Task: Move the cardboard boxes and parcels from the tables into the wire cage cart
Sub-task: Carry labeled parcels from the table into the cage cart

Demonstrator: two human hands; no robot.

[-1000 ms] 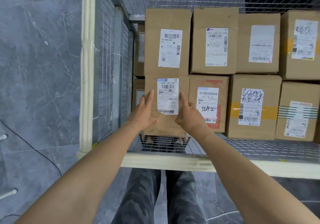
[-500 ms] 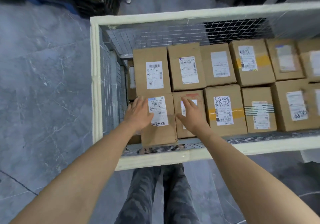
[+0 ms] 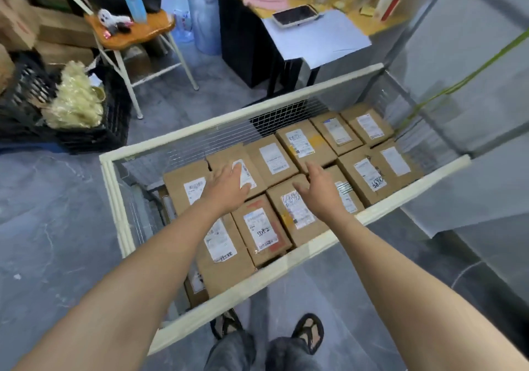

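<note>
With fingers straight and spread and nothing held between them, the left hand (image 3: pixel 226 188) hangs over the far-left boxes and the right hand (image 3: pixel 322 196) over the middle of the load. Whether either palm touches cardboard cannot be told. Under them the boxes (image 3: pixel 259 231) lie label-up in two rows, packed side by side from the left wall of the cart (image 3: pixel 286 259) to its right wall. More boxes show underneath at the near-left corner.

Judging by the empty hands above a tight layer, the step in hand is the end of a placing, with a fetch to follow. The next move calls for lifting both hands clear of the near rail and turning to a table that bears parcels. None is in view: the table (image 3: pixel 315 38) beyond the cart carries a phone (image 3: pixel 294 15) and papers, and the cardboard at far left is too blurred to judge. This layer looks nearly full, so the next box probably has to go on top.
</note>
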